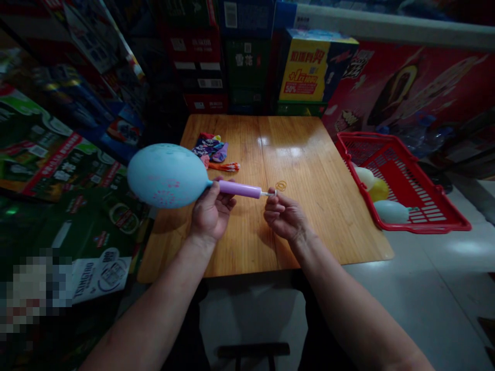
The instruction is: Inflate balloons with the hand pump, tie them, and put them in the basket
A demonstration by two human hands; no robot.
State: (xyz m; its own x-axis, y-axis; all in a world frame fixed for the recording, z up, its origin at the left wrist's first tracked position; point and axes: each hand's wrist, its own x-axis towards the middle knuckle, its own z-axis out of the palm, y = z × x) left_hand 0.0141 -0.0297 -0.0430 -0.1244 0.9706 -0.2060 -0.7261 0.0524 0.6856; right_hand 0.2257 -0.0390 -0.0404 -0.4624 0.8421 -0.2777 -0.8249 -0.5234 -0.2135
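A light blue inflated balloon [167,176] with pink markings is fitted on the left end of a purple hand pump [240,189]. Thumb and fingers of my left hand [212,208] pinch the balloon's neck where it meets the pump. My right hand [285,214] is closed on the white handle of the pump's plunger, with a short length of rod showing. Just beyond that hand, several yellow rubber bands [281,184] lie on the wooden table [309,206]. Deflated balloons [212,149] in mixed colours are heaped near the table's far left part.
On the right, a red plastic basket [419,185] holds several inflated balloons [391,212], white, yellow and pale green. Stacked drink cartons [247,64] stand behind the table, and more cartons [96,232] crowd the left side. A dark stool [253,351] shows below.
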